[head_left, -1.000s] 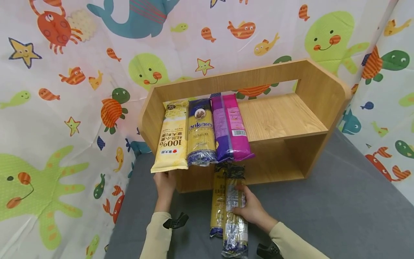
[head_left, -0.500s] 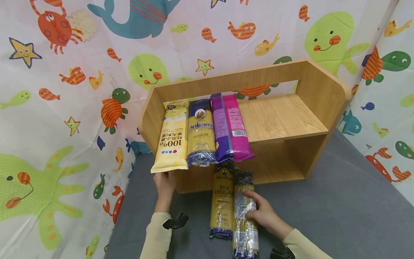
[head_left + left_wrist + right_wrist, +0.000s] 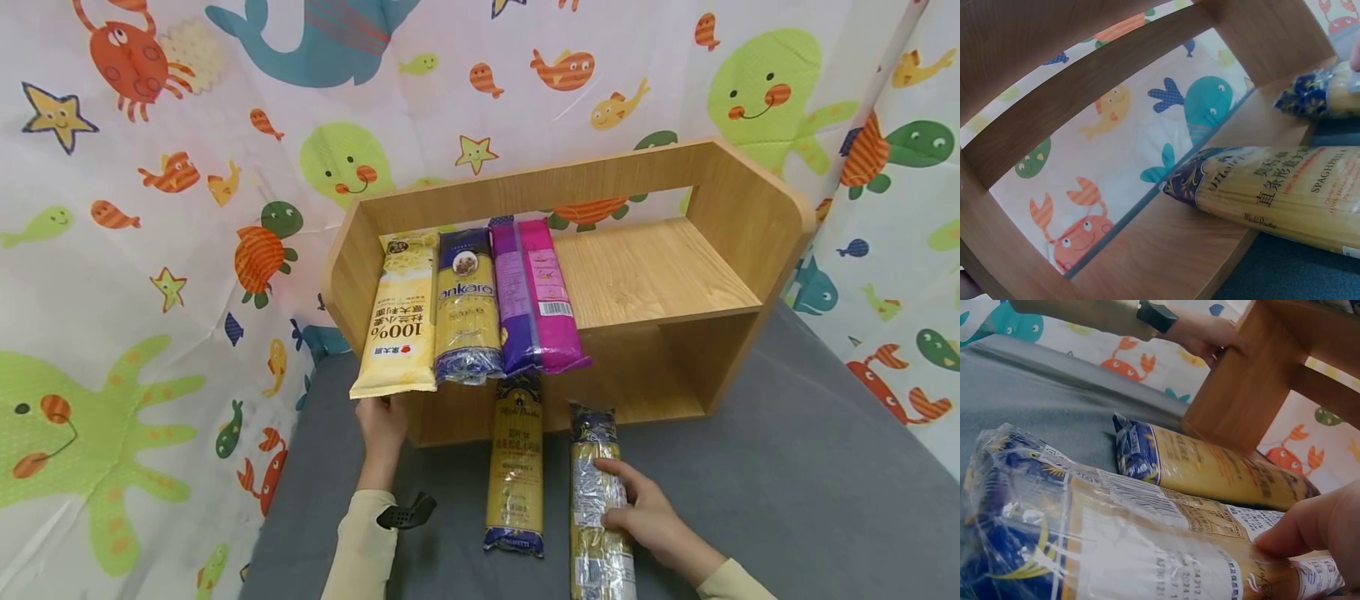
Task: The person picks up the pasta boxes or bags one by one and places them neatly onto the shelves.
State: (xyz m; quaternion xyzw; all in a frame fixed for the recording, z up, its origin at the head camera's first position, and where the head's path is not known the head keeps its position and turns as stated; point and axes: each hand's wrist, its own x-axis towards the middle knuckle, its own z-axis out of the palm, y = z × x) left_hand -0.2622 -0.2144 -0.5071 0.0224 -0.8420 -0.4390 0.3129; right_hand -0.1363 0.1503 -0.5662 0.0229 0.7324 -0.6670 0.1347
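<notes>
My right hand grips a clear-wrapped spaghetti pack, thumb and fingers on its right edge, its printed label facing up. To its left lies another gold-and-blue spaghetti pack, its far end inside the lower level of the wooden shelf. In the right wrist view, my left hand holds the edge of the shelf's side panel. From the head view that hand is partly hidden under the overhanging yellow noodle pack.
Beside the yellow pack on the top level lie an Ankara pasta pack and a pink-purple pack, their near ends over the front edge. A grey cloth covers the table. Patterned curtain hangs behind and at the sides.
My right hand has drawn its spaghetti pack rightward and toward me, apart from the other pack, which now shows fully in front of the shelf. The left hand has stayed put.
</notes>
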